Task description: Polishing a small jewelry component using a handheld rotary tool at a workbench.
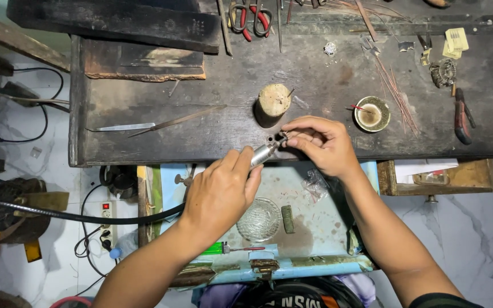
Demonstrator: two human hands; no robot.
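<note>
While my left hand [219, 193] grips the rotary tool [265, 153], my right hand [322, 144] pinches a small piece [284, 136] just below the wooden stump [273, 100].

small yellow labelled packets [456, 41], bench's upper right

The tiny piece [285, 136] pinched in the right hand [320, 145] is too small to identify — fingers cover it.

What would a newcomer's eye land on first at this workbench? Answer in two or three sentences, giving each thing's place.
At the dark bench's front edge, the left hand holds a silver rotary handpiece against a small piece pinched in the right hand. Just behind stands a wooden stump; red-handled pliers lie at the back.
</note>
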